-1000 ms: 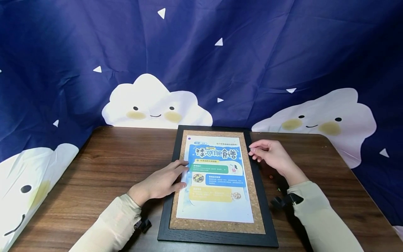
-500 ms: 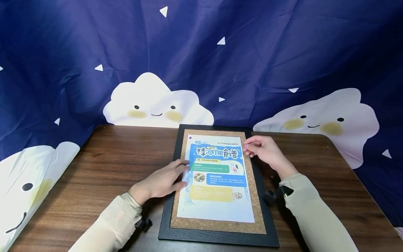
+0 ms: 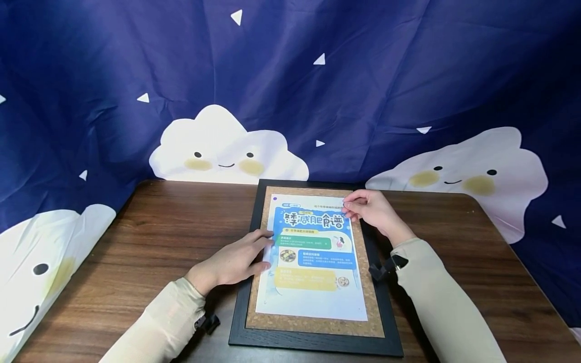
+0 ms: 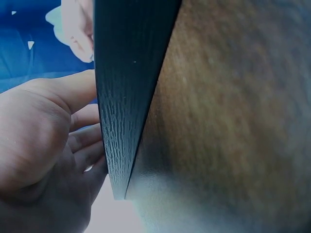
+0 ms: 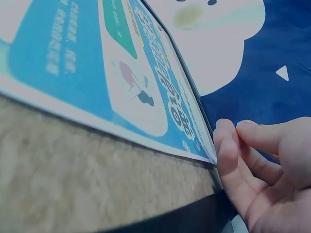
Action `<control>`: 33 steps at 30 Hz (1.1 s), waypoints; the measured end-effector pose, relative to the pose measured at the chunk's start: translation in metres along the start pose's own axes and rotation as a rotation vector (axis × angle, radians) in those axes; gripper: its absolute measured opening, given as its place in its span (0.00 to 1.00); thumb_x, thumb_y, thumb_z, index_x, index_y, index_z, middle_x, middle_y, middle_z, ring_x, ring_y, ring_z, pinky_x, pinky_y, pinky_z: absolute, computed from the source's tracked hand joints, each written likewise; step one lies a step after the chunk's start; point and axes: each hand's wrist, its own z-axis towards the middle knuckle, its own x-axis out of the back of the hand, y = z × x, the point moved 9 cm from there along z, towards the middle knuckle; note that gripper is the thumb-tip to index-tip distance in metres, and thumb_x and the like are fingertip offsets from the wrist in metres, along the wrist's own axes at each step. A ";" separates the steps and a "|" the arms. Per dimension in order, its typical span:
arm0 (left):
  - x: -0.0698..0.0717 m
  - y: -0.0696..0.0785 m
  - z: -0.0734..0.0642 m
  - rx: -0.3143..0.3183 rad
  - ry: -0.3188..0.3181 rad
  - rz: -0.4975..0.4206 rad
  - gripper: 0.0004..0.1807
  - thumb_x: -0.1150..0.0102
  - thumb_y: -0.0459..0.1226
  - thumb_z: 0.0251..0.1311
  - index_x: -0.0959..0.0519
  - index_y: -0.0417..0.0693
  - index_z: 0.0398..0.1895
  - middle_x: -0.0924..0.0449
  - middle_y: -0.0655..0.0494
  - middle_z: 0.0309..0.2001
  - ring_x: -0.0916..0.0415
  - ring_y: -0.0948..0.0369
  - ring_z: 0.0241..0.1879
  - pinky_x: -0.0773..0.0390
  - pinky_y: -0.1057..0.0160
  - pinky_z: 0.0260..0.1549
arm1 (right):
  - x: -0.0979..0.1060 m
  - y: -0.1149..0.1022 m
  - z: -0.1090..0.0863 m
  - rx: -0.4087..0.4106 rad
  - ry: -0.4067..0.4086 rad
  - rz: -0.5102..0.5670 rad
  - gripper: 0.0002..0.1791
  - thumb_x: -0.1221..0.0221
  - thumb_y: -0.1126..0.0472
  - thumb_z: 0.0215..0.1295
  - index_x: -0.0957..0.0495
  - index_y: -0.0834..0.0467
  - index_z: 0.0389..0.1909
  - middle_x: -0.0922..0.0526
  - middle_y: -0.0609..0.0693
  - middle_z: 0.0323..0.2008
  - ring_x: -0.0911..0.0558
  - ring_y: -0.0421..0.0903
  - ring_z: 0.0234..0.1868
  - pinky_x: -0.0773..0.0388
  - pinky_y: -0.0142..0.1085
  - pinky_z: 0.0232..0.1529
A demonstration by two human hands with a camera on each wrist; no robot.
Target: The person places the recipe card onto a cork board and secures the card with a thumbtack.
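Observation:
A printed sheet of paper [image 3: 313, 305] with blue, green and yellow panels lies on a cork board [image 3: 313, 325]. Round the cork runs a black frame [image 3: 313, 343]. My left hand [image 3: 231, 259] rests across the frame's left side, its fingertips on the paper's left edge. My right hand [image 3: 374, 212] is at the paper's top right corner. Its thumb and index finger pinch a pushpin [image 5: 236, 124], of which only a small blue bit shows. Another pushpin, with a round purple head [image 3: 275, 198], sits in the paper's top left corner.
The board lies on a dark brown wooden table [image 3: 181, 217]. Behind the table hangs a navy cloth [image 3: 340, 101] with smiling white clouds [image 3: 227, 146]. A black wrist camera [image 3: 386, 267] hangs under the right sleeve, over the frame's right side.
My right hand has moved left, from beyond the frame's right side to the paper's top right corner. My left hand has stayed in place on the board.

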 end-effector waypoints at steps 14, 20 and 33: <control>-0.001 0.002 0.000 0.009 -0.004 -0.007 0.28 0.37 0.42 0.79 0.26 0.32 0.72 0.35 0.39 0.80 0.32 0.46 0.77 0.22 0.48 0.68 | -0.003 0.006 0.016 -0.052 0.024 -0.021 0.13 0.42 0.71 0.80 0.22 0.76 0.58 0.11 0.67 0.43 0.14 0.41 0.31 0.14 0.31 0.35; -0.001 0.001 -0.001 0.006 0.000 -0.004 0.28 0.37 0.42 0.79 0.26 0.33 0.72 0.35 0.40 0.80 0.32 0.47 0.77 0.22 0.48 0.68 | -0.004 0.006 0.022 -0.086 0.013 -0.071 0.13 0.43 0.71 0.81 0.21 0.75 0.57 0.12 0.61 0.38 0.16 0.42 0.29 0.15 0.32 0.33; -0.001 0.001 -0.001 -0.005 0.003 -0.002 0.28 0.38 0.42 0.79 0.26 0.32 0.72 0.35 0.39 0.79 0.32 0.46 0.77 0.22 0.48 0.68 | -0.009 0.008 0.031 -0.260 -0.046 -0.034 0.15 0.45 0.73 0.80 0.23 0.77 0.61 0.13 0.56 0.35 0.15 0.42 0.27 0.14 0.33 0.34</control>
